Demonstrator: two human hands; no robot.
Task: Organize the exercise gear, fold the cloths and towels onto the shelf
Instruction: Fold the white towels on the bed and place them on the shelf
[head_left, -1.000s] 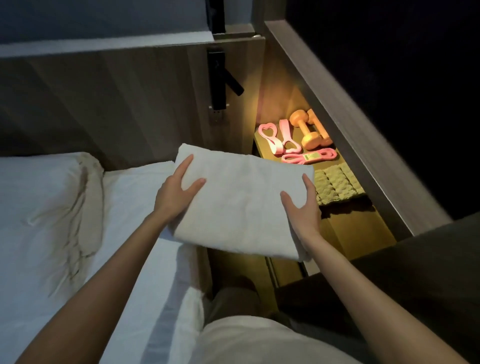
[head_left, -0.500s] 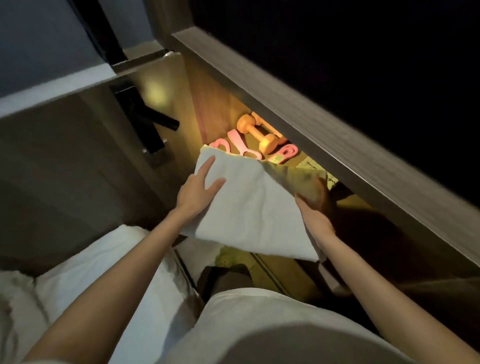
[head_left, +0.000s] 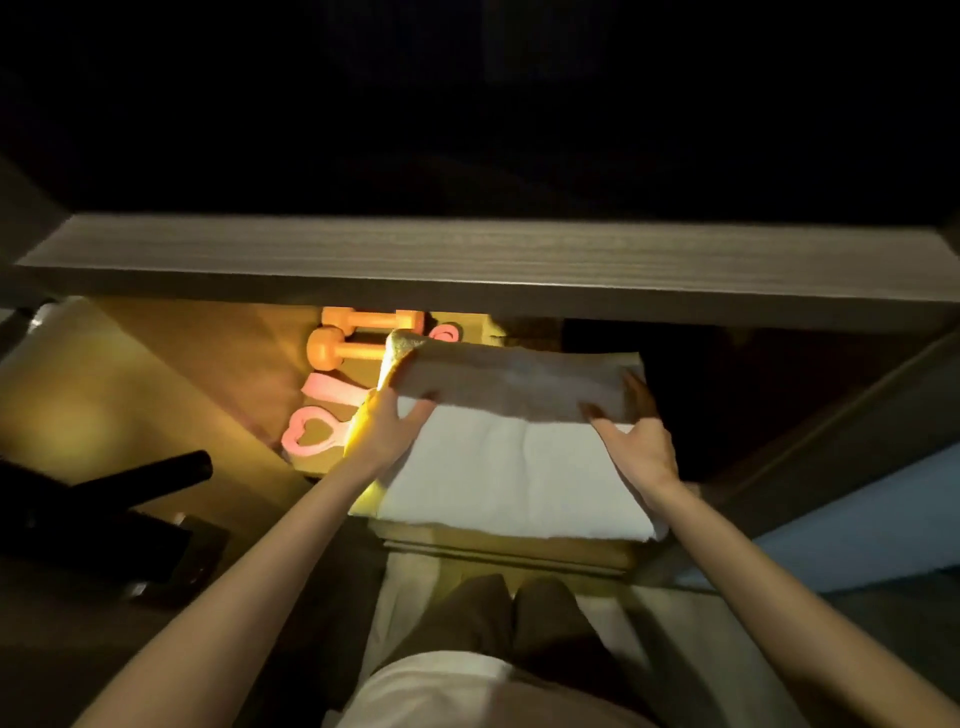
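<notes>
- One lit shelf (head_left: 509, 552) bears the folded white towel (head_left: 519, 478) at its front.
- Both my left hand (head_left: 387, 434) and right hand (head_left: 638, 444) press flat, straight-fingered, on the towel's sides.
- Two orange dumbbells (head_left: 337, 352) lie behind, leftward.

Low opening: grey board (head_left: 467, 270) overhangs the shelf (head_left: 509, 545) full width. Folded towel (head_left: 514, 478) fills centre. Left end crowded: orange dumbbells (head_left: 337, 351) behind, pink bands (head_left: 311, 436) in front, beside towel. Right of towel too dark to read. Black handle (head_left: 130, 483) juts in lower left.
</notes>
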